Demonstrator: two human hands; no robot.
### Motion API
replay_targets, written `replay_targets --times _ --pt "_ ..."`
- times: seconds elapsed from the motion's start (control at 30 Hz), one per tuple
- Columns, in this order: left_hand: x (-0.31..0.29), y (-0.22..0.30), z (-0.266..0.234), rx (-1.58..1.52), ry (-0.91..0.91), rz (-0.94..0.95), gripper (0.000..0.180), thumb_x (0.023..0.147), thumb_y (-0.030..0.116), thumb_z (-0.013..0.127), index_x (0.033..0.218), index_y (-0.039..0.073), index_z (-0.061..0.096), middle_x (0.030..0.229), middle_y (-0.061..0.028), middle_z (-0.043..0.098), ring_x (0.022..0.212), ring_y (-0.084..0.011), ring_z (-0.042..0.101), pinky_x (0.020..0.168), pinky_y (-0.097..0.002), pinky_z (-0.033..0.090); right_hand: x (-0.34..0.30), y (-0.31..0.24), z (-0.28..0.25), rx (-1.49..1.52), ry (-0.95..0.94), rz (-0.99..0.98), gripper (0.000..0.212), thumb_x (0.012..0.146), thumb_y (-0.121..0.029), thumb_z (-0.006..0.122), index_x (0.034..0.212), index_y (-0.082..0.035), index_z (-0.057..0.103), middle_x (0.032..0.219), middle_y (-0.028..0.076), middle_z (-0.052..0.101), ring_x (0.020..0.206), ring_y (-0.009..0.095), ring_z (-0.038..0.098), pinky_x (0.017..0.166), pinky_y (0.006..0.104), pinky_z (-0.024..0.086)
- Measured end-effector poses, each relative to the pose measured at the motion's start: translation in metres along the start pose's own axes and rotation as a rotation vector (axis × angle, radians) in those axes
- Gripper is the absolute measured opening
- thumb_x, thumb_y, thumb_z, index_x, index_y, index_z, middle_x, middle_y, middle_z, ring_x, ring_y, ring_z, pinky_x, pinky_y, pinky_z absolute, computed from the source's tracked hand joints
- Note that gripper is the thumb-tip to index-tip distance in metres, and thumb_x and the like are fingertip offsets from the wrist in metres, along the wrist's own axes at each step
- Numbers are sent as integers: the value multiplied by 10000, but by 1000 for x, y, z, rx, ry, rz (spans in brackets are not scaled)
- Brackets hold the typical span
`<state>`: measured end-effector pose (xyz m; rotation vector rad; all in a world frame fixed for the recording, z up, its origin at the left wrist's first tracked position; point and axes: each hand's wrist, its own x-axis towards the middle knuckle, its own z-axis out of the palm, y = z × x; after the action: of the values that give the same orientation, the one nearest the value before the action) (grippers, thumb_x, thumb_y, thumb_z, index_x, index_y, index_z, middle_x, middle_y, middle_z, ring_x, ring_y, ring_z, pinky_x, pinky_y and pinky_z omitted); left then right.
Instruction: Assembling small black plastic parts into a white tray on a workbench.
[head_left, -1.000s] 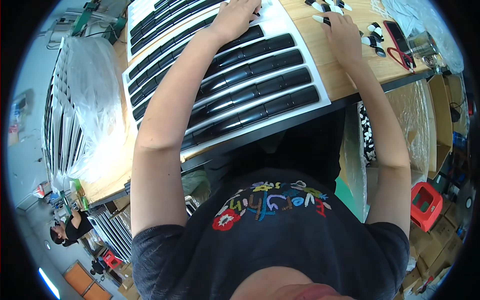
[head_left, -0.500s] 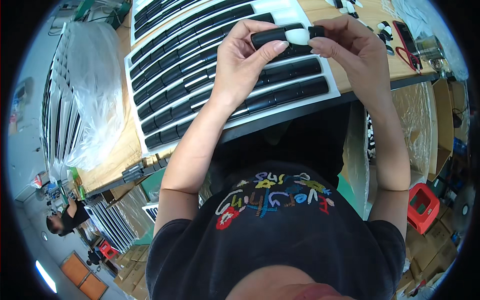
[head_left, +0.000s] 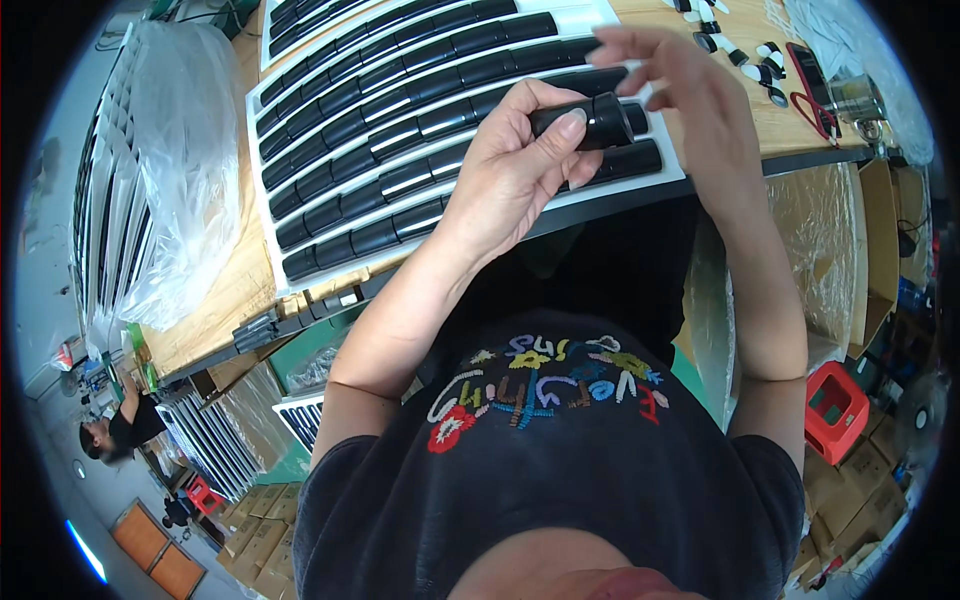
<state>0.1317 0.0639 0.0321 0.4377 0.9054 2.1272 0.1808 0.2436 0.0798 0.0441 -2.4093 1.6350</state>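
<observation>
As my left hand [head_left: 515,175] grips a glossy black tube [head_left: 585,122], thumb on top and fingers curled beneath, the piece hangs above the right end of a white tray [head_left: 590,15]. Its long axis lies across my body, nearly level, at a slight angle to the rows below, with one end tucked in my grasp and the other pointing right. My right hand [head_left: 700,95], blurred, is free and open just beyond that end, fingers apart over the tray's edge.

Curving rows of similar black tubes fill the tray, which lies at the near edge of a pale wooden bench [head_left: 200,335]; part of another loaded tray [head_left: 310,22] shows behind it. To the right, small black-and-white pieces [head_left: 770,65] lie loose on the wood, near a dark phone [head_left: 803,70] and a shiny metal cup [head_left: 855,100]. To the left, clear plastic sheeting [head_left: 190,170] drapes a stack of trays.

Around my workplace, an open cardboard box [head_left: 880,260] and a red stool [head_left: 837,410] stand at right. Cartons [head_left: 265,525] are piled at lower left, where a person in a dark top [head_left: 145,420] appears in the room, well apart from me, and an orange door [head_left: 155,550] shows farther back.
</observation>
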Motion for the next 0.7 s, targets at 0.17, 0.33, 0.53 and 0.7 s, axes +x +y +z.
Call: replay_targets --times 0.17,0.33,0.53,0.7 --pt "-8 -3 17 76 29 -43 143 1008 102 503 1119 12 501 989 -85 575 737 -132 509 686 -258 436 20 4 28 242 -63 176 770 1017 -579 134 1118 -14 648 1029 95 689 902 153 630 840 276 488" --pt "-22 -7 29 -124 68 -54 133 1017 75 447 1132 13 469 1062 -82 549 796 -118 488 706 -253 418 9 -12 45 361 -47 223 742 1037 -525 122 990 -6 650 913 127 694 893 174 666 855 279 499" --pt "-37 -14 31 119 183 -20 131 1016 58 442 1140 21 461 1167 -66 503 818 -106 484 716 -250 410 4 7 53 497 -169 265 688 1034 -516 212 962 -1 662 909 128 697 833 177 667 827 282 488" --pt "-21 -23 2 44 208 -189 84 1011 50 456 1083 20 487 1027 -66 537 789 -116 507 703 -242 419 0 39 63 242 22 309 640 1021 -528 286 1013 -31 688 950 78 694 864 129 625 799 271 457"
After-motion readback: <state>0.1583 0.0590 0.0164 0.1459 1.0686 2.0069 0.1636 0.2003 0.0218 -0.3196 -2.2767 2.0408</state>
